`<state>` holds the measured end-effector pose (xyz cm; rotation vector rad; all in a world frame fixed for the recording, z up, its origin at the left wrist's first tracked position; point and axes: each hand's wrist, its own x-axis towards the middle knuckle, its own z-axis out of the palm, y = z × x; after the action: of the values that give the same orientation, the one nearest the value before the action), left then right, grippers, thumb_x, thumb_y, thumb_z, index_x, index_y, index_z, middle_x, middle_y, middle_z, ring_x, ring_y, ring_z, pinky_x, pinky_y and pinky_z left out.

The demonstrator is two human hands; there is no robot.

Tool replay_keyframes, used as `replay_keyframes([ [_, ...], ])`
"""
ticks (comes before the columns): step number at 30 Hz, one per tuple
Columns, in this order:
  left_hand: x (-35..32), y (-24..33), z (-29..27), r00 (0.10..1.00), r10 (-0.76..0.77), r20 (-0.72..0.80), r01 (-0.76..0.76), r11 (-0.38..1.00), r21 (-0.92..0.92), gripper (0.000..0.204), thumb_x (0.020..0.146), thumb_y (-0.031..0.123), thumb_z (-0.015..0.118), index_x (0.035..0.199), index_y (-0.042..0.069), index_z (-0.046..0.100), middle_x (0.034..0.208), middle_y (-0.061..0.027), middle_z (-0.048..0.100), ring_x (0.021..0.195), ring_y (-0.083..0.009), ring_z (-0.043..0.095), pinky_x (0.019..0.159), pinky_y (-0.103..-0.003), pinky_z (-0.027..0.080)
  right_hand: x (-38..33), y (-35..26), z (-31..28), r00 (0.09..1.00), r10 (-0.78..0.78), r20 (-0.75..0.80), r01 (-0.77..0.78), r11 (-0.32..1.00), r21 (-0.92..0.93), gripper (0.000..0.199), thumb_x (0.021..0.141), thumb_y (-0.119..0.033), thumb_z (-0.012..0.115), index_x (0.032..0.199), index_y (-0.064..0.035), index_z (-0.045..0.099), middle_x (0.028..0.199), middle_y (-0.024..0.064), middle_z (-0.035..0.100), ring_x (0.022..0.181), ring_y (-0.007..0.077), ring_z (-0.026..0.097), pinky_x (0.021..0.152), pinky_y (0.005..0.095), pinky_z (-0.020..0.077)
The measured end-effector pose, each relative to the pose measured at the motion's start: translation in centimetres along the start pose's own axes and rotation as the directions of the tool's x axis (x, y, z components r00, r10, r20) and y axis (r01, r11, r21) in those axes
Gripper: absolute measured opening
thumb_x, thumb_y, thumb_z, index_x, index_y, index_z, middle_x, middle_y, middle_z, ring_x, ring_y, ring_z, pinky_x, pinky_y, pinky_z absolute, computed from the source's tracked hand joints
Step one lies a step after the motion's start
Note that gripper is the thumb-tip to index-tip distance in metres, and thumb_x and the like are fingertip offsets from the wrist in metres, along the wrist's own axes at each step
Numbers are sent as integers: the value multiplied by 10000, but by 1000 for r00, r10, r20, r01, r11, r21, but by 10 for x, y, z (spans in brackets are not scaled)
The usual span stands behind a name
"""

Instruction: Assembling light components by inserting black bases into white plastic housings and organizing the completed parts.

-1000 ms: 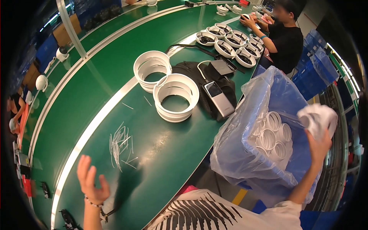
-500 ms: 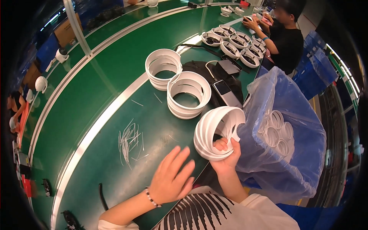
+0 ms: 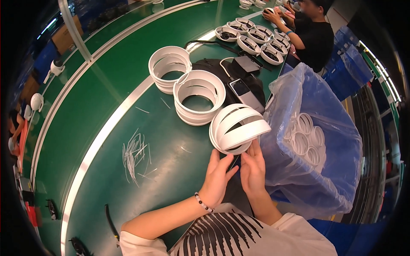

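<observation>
My left hand (image 3: 215, 177) and my right hand (image 3: 253, 168) hold a set of nested white plastic rings (image 3: 243, 135) between them, above the table's near edge. The rings are tilted, with dark gaps between their curved bands. Fingers of both hands grip the lower rim from beneath; some fingertips are hidden behind it. Just beyond stand two similar white ring stacks, a nearer one (image 3: 196, 117) and a farther one (image 3: 164, 85), touching or nearly touching each other. A beaded bracelet (image 3: 203, 202) circles my left wrist.
Thin white plastic strips (image 3: 134, 155) lie scattered on the green table. A blue bin (image 3: 337, 170) lined with clear plastic, holding several white rings (image 3: 305, 143), stands at right. A phone (image 3: 246, 96) rests beside a dark bag. Farther off, a person (image 3: 314, 36) works near several round white housings (image 3: 250, 42).
My left hand has come right to the held rings and now grips their lower rim. The rings have been turned, and their bands have spread apart. The whole view has shifted slightly.
</observation>
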<state>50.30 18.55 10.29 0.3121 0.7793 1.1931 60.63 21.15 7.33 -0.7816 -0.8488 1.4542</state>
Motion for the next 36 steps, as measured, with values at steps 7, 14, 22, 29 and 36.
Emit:
replay_keyframes([
  [7,7,-4,0,998,64,3,-64,998,29,499,818,195,454,1246,39,250,1262,-81,307,1165,-204,323,943,-371,300,6,19,-9,991,-109,76,111,994,-21,722,743,37,484,1325,-1,58,1337,135,184,1241,224,193,1010,342,176],
  [14,16,4,0,999,12,45,-14,999,50,511,804,168,470,1242,31,245,1274,-75,295,1122,-182,383,920,-361,325,3,25,-12,993,-115,13,115,993,0,752,721,70,492,1328,-15,57,1383,120,105,1263,209,160,1018,324,166],
  [22,-6,7,1,675,463,574,-526,-244,815,905,626,112,638,1292,-43,45,1314,-308,82,1209,-466,144,953,-495,234,10,10,-15,951,-299,71,307,910,-279,800,721,62,527,1318,7,-3,1374,148,53,1262,215,118,1012,326,118],
  [29,60,44,10,482,547,685,-477,-492,729,511,621,7,554,1122,36,459,1155,-187,438,1016,-361,461,825,-381,412,46,-7,1,819,-477,319,501,323,-803,559,774,-116,494,1245,79,265,1313,229,256,1235,383,200,987,497,95],
  [36,85,75,9,637,527,562,-432,-360,827,278,650,-34,507,924,-2,544,868,-177,571,779,-320,560,666,-389,462,59,-5,-4,733,-512,447,593,160,-789,516,748,-92,517,1217,36,343,1294,233,292,1235,383,196,992,466,126],
])
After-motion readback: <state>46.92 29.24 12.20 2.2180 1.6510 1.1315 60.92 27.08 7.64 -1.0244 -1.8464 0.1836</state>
